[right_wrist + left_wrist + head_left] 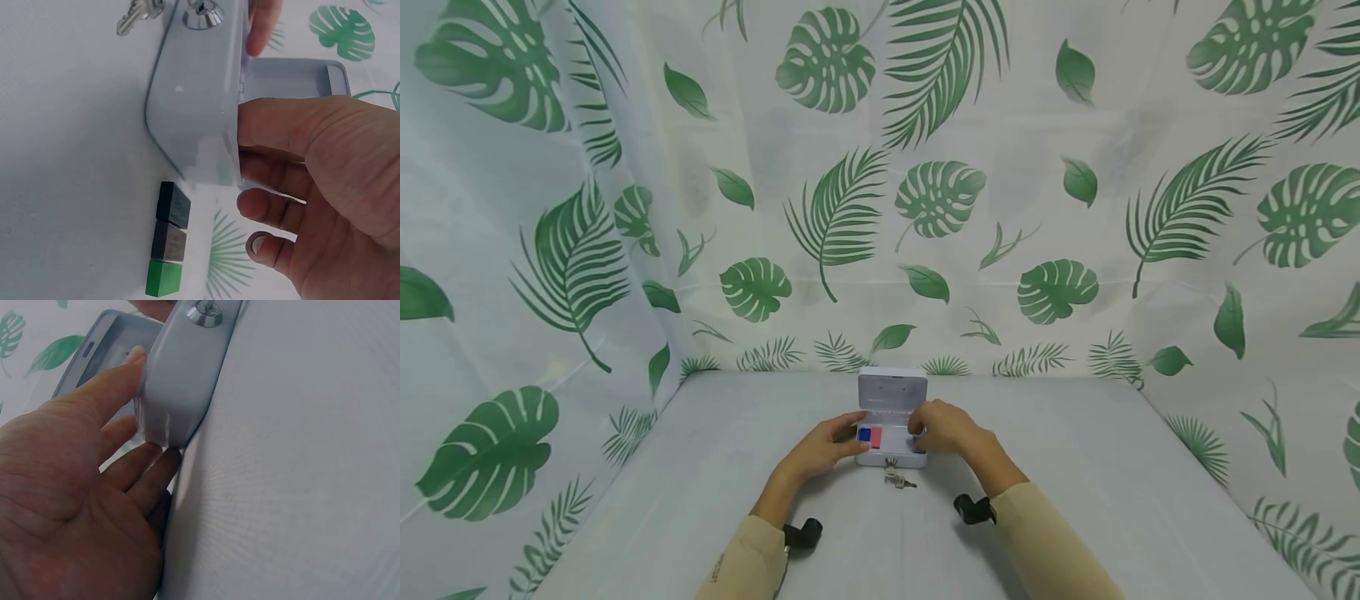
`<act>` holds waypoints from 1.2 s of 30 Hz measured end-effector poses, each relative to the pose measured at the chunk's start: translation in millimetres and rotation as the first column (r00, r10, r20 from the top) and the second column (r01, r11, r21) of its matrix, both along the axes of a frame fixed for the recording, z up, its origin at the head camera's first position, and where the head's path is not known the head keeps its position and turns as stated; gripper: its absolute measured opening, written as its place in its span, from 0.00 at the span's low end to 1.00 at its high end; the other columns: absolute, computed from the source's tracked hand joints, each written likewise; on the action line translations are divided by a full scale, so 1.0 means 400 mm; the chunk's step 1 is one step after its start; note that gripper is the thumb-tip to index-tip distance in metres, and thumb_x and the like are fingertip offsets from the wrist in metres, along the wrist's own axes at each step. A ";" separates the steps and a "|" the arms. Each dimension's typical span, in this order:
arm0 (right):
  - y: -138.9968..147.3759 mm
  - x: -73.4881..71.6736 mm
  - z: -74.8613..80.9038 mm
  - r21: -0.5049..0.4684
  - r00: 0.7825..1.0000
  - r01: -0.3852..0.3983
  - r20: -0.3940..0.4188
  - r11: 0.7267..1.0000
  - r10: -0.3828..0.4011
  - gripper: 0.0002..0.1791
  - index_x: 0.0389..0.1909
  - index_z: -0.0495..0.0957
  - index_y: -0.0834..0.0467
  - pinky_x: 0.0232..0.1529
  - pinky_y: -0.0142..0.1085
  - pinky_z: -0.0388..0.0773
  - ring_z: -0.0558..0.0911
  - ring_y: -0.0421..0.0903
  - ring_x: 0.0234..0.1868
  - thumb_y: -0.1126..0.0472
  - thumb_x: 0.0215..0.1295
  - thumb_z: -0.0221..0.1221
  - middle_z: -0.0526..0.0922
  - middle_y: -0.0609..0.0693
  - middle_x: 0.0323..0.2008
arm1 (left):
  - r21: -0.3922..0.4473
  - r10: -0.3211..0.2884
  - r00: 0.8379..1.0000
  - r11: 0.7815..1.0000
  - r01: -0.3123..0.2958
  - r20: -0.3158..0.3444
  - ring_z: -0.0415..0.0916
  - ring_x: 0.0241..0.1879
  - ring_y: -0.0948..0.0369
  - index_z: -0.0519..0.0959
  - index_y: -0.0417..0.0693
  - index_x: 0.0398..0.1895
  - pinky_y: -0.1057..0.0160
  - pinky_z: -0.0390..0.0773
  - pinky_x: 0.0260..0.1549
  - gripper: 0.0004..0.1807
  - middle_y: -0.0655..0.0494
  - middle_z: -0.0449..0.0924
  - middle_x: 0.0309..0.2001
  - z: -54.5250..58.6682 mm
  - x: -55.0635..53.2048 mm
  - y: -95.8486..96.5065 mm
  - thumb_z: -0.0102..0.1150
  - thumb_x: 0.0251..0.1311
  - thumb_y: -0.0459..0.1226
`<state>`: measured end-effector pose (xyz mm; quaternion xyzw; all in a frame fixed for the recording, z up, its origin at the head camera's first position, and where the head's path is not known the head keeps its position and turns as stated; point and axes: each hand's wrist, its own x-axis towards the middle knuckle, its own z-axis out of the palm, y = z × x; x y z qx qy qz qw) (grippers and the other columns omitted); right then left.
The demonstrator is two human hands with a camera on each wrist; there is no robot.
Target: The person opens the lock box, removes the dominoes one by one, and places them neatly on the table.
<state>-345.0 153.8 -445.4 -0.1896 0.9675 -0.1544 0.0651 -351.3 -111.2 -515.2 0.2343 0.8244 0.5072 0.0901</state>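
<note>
A small grey-white metal cash box [895,459] stands with its lid [892,392] raised. At its left end my left hand [822,448] holds the box, thumb at the rim and fingers along the side wall. Inside, toward the left, lie a blue block [865,434] and a pink block [876,437]. My right hand [951,425] reaches over the right end, thumb and forefinger down inside the box. A dark blue block [918,443] shows between these fingers; the fingertips are mostly hidden by the wall in the right wrist view.
Keys [901,481] hang from the lock [203,15] at the box's front. A black block [174,205], a grey-brown block [169,242] and a green block [164,278] stand in a row on the table to the right. A leaf-patterned curtain [970,125] rises behind the table.
</note>
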 end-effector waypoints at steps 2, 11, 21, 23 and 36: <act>-0.002 -0.001 -0.002 0.012 1.000 0.002 -0.010 1.000 -0.002 0.11 0.43 0.91 0.55 0.49 0.46 0.85 0.80 0.42 0.36 0.60 0.59 0.76 0.89 0.45 0.38 | 0.001 0.000 1.000 1.000 0.000 0.000 0.65 0.77 0.45 0.67 0.50 0.78 0.41 0.62 0.76 0.38 0.44 0.69 0.76 0.002 0.001 0.000 0.67 0.68 0.50; -0.001 -0.010 -0.020 0.047 0.999 -0.001 -0.046 0.999 0.003 0.06 0.33 0.90 0.53 0.40 0.42 0.82 0.78 0.41 0.31 0.60 0.56 0.77 0.85 0.42 0.30 | -0.009 0.002 1.000 1.000 -0.002 0.003 0.65 0.77 0.45 0.67 0.50 0.79 0.41 0.61 0.76 0.38 0.44 0.68 0.76 0.012 0.008 0.002 0.67 0.69 0.50; -0.006 -0.011 -0.027 0.049 0.999 0.016 -0.041 0.999 -0.014 0.05 0.30 0.90 0.52 0.36 0.40 0.81 0.78 0.41 0.29 0.58 0.55 0.77 0.85 0.42 0.27 | -0.018 0.001 1.000 1.000 -0.001 0.002 0.65 0.76 0.45 0.67 0.50 0.79 0.40 0.62 0.76 0.38 0.44 0.69 0.76 0.015 0.009 0.001 0.66 0.69 0.49; -0.007 -0.008 -0.025 0.050 0.999 0.014 -0.053 0.999 -0.012 0.05 0.30 0.91 0.52 0.35 0.40 0.81 0.78 0.41 0.28 0.58 0.55 0.78 0.86 0.42 0.28 | -0.020 0.004 1.000 1.000 -0.004 0.004 0.65 0.76 0.45 0.67 0.50 0.79 0.40 0.61 0.76 0.38 0.44 0.69 0.76 0.016 0.011 0.001 0.66 0.69 0.50; -0.008 -0.007 -0.027 0.086 0.999 -0.004 -0.053 0.996 0.008 0.09 0.36 0.92 0.53 0.38 0.40 0.84 0.79 0.39 0.30 0.55 0.56 0.77 0.89 0.43 0.33 | -0.021 -0.001 1.000 1.000 0.001 -0.001 0.65 0.76 0.44 0.67 0.51 0.78 0.40 0.62 0.75 0.38 0.42 0.68 0.76 0.018 0.013 0.001 0.66 0.69 0.50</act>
